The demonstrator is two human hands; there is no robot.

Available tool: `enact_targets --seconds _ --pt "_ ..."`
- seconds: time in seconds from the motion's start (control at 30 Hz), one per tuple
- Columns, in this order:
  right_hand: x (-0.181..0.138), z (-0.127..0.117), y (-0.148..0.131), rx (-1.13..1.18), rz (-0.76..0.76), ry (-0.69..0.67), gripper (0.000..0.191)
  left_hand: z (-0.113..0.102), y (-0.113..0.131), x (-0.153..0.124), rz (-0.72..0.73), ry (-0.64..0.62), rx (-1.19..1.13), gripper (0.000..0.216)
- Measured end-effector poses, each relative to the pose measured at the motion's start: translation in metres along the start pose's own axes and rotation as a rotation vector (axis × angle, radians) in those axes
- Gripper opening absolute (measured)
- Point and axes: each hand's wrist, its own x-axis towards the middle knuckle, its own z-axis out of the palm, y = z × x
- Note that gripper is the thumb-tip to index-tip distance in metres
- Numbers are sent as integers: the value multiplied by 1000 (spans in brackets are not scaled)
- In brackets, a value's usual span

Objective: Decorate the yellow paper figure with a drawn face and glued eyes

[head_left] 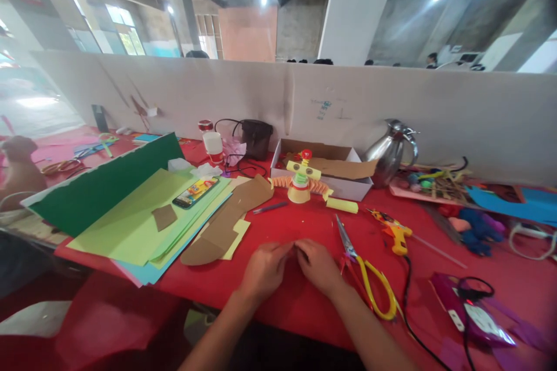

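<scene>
My left hand [266,269] and my right hand [318,266] meet at the fingertips over the red table [300,313]. Both are closed in a pinch; anything between the fingers is hidden or too small to name. Just beyond them stands a paper figure [300,181] with a yellow cup-shaped body, a rolled yellow head, folded orange arms and a red top. A yellow paper roll [342,205] and a dark pen [270,207] lie near it. To the right of my right hand rest yellow-handled scissors [363,269], blades partly spread. Farther right lies a yellow glue gun [395,233].
On the left are stacked coloured paper sheets [117,220], a phone [195,192] and brown cardboard [226,223]. Behind stand a white box [348,190], a metal jug [389,153] and a black bag [256,139]. A purple packet [470,310] and a black cable [407,301] lie right.
</scene>
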Motion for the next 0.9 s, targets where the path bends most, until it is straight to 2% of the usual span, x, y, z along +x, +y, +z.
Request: enact_targets --seconds 0.1,0.17,0.27,0.37,0.5,0.6,0.67,0.73,0.9 --pt "-1 0 1 2 -1 13 23 -29 -2 -14 52 -14 135 36" --pt "-1 0 1 2 -1 18 23 -53 -12 -28 32 37 176 37" --pt "-2 0 1 -14 -4 14 25 -88 -42 -55 -38 153 310 47" --pt "-2 2 2 -21 -4 18 26 -109 -74 -81 -107 161 448 48" --pt "-3 4 4 -7 -19 43 26 -117 -98 -96 -205 137 539 40" --pt "-3 4 4 -2 -25 47 26 -116 -102 -95 -229 123 532 36" --pt "-3 3 4 -4 -22 45 26 -115 -101 -95 -232 169 525 33" --pt "-3 3 3 1 -22 42 26 -115 -98 -95 -221 287 523 29" --pt "-4 3 3 21 -39 79 27 -112 -87 -97 -178 702 459 22"
